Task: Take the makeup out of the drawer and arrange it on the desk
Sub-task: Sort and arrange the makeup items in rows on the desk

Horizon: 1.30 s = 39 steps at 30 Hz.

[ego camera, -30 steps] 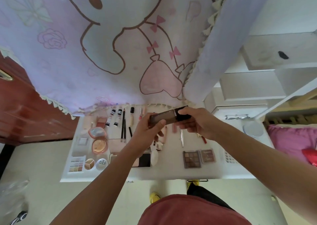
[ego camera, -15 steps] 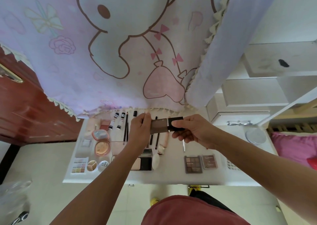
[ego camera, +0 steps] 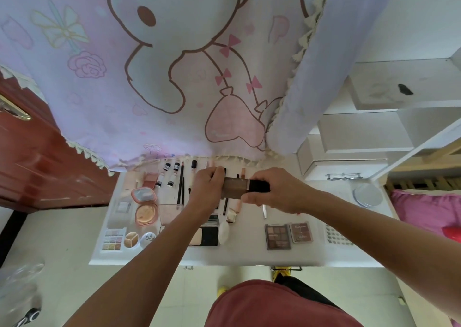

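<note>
A brown rectangular bottle with a black cap [ego camera: 245,188] is hovering above the white desk [ego camera: 249,254], both hands, left [ego camera: 208,189] and right [ego camera: 279,192], closing around its ends.

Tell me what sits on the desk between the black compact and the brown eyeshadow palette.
In the head view, a white egg-shaped sponge lies right beside the black compact. From it to the brown palette, the white desk is bare.

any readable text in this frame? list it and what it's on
"blbt", cut off by the left arm: round white compact at the desk's front left.
Cursive word on the small brown palette: too blurred to read.
Lettering on the larger brown eyeshadow palette: too blurred.
Labels on the small bottles: too small.
Nothing else legible.
</note>
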Each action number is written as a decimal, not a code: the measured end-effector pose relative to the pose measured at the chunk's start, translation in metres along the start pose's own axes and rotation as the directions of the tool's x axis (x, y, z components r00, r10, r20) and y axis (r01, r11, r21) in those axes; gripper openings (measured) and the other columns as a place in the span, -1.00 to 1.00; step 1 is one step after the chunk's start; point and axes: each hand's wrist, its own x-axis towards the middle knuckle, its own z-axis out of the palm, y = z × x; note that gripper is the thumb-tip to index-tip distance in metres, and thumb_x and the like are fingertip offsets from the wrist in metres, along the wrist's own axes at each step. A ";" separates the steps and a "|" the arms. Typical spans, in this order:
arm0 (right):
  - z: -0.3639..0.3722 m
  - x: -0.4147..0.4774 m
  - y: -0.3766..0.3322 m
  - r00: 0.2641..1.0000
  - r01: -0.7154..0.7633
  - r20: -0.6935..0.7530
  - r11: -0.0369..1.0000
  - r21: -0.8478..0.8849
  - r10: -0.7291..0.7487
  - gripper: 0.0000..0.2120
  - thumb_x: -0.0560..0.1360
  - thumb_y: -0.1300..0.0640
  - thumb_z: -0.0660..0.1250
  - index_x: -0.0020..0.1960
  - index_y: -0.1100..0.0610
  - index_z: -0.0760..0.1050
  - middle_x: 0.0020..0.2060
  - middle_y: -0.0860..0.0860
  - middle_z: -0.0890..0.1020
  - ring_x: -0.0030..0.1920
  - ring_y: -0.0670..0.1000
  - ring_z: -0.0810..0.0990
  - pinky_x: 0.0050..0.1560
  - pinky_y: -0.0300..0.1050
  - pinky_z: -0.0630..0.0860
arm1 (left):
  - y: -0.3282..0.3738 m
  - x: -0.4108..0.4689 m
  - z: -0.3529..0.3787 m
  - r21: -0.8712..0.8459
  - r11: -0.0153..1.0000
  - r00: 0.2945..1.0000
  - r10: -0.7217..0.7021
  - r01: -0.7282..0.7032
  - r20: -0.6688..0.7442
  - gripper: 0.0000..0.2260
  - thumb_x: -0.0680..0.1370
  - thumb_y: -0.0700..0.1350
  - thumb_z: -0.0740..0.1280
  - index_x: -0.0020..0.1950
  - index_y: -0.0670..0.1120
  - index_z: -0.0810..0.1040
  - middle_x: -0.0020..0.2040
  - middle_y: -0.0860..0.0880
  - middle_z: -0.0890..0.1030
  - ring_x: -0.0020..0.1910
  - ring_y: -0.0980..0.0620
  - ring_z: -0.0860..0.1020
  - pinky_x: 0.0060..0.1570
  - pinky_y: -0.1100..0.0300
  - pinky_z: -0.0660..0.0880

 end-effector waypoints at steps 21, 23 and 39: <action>0.006 0.002 0.000 0.993 0.118 0.032 0.933 -0.341 -0.114 -0.68 0.53 -0.25 0.29 0.04 0.00 0.42 -0.28 -0.07 0.52 -0.31 -0.09 0.47 -0.27 -0.14 0.38 | 0.008 -0.002 -0.005 0.032 0.999 0.997 0.032 -0.034 0.068 -0.63 0.66 -0.11 0.12 -0.36 -0.12 0.32 -0.44 -0.02 0.28 -0.54 0.14 0.23 -0.60 0.40 0.22; 0.007 0.002 0.003 0.995 0.100 0.014 0.930 -0.353 -0.101 -0.61 0.50 -0.29 0.30 0.09 0.00 0.43 -0.25 -0.07 0.53 -0.27 -0.08 0.49 -0.23 -0.10 0.43 | 0.007 -0.002 -0.005 0.023 0.999 0.998 0.021 -0.023 0.059 -0.63 0.66 -0.11 0.12 -0.36 -0.11 0.30 -0.43 -0.02 0.27 -0.55 0.14 0.22 -0.60 0.40 0.21; -0.019 -0.010 0.013 0.990 0.029 -0.113 0.921 -0.388 -0.079 -0.58 0.43 -0.34 0.34 0.15 -0.12 0.48 -0.25 -0.17 0.53 -0.24 -0.17 0.50 -0.16 -0.18 0.43 | -0.017 0.003 -0.014 -0.312 0.851 0.902 -0.359 0.422 0.242 -0.73 0.65 0.00 0.16 -0.10 -0.17 0.41 -0.43 -0.12 0.42 -0.62 0.10 0.19 -0.64 0.32 0.12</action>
